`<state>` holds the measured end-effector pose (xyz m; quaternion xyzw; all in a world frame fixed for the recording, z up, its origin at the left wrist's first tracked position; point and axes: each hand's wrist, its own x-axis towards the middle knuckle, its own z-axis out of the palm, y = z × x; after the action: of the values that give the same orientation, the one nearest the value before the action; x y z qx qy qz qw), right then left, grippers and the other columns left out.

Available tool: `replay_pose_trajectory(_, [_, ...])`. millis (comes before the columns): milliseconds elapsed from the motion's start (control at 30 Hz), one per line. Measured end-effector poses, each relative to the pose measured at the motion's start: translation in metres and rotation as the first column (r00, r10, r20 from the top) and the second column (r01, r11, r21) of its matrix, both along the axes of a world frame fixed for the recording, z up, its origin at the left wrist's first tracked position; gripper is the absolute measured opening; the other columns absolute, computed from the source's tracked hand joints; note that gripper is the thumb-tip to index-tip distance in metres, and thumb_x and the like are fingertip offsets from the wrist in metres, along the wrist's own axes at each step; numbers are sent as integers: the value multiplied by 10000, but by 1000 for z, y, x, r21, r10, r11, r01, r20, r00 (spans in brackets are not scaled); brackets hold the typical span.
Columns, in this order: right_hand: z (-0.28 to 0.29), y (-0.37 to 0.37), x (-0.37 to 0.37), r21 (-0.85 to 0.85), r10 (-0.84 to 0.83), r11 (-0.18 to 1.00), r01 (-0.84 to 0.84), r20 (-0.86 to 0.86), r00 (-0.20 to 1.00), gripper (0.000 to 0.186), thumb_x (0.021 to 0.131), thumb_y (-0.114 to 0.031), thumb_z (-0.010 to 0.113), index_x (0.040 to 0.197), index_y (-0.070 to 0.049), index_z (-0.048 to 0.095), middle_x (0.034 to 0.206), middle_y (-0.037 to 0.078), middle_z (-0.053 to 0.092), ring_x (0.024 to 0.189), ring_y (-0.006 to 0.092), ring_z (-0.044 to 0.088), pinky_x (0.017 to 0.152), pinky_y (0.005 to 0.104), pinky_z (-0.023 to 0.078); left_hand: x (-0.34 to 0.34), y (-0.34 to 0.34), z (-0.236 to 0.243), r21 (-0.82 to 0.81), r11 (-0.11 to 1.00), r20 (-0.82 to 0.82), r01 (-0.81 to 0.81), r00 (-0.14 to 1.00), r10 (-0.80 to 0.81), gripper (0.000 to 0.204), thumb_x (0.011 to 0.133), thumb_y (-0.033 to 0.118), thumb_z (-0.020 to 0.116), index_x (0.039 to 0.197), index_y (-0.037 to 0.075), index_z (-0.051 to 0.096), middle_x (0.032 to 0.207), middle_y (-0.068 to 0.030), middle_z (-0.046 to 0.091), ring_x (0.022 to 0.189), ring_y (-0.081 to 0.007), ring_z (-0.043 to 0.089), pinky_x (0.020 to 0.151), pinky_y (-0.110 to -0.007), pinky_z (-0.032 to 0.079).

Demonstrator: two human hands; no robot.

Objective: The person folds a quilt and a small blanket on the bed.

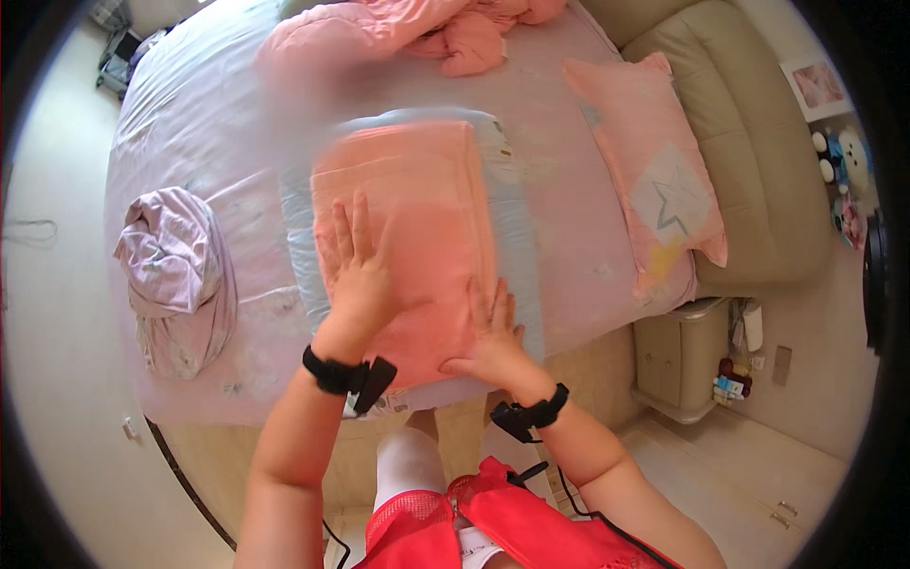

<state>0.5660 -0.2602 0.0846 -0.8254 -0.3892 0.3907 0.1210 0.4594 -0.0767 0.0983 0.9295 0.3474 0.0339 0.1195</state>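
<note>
A folded coral-pink cloth (431, 232), perhaps bedding, lies flat near the bed's front edge. Beneath it, a light blue folded layer (517, 247) sticks out on both sides. My left hand (362, 275) rests over the left part of the pink cloth, fingers stretched out toward the far side. At the near right part of the cloth, my right hand (493, 337) lies flat with its fingers spread. Neither hand grips anything. Both wrists wear a black strap with a small device.
A crumpled lilac cloth (171, 270) lies to the left on the bed (251, 322). On the right, a pink pillow (654, 171) is beside the beige padded headboard (735, 123). A rumpled pink quilt (417, 33) is at the far side. A beige nightstand (678, 360) stands right.
</note>
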Motion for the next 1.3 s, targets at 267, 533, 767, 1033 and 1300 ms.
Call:
replay_pose_trajectory(267, [-52,1,4,-145,147,980,-138,53,988,1279,544,-424,826,1460,-261,-51,1472,260,-153,1337,526,-33,892,777,171,62,18,-35,-169,974,-419,-151,905,68,1341,515,523,807,1460,139,-64,1481,-226,-186,1327,-468,-215,980,-706,-29])
replay_pose_trajectory(533, [-62,21,49,-133,122,980,-151,-203,972,1291,537,-419,824,1458,-257,-66,1464,275,-159,1331,537,-41,874,786,179,101,20,-67,-122,963,-588,-241,799,125,1343,547,664,708,1443,122,-133,1464,-246,-217,1315,-460,-253,984,-684,-96])
replay_pose_trajectory(767, [-90,2,127,248,235,966,-73,-723,650,1041,638,-343,785,1436,-175,138,1427,266,151,1291,425,217,921,583,319,127,20,-61,-38,967,-713,-253,685,151,1319,580,688,661,1435,94,-149,1468,-246,-202,1337,-435,-216,1014,-650,-63])
replay_pose_trajectory(1033, [-154,-82,350,229,-439,898,374,485,756,758,717,-253,702,1341,-8,347,1380,302,293,1284,466,261,1042,556,224,124,23,-67,49,983,-735,-177,660,155,1092,644,521,729,1420,-6,171,1488,-246,112,1377,-377,95,1112,-406,115])
replay_pose_trajectory(1300, [-146,-143,423,-42,-427,803,595,656,623,773,783,6,532,1431,-277,220,1491,230,39,1341,474,121,1010,570,281,82,43,-108,224,974,-695,44,708,128,872,702,515,684,1348,20,371,1404,-195,360,1297,-309,322,1070,-339,225])
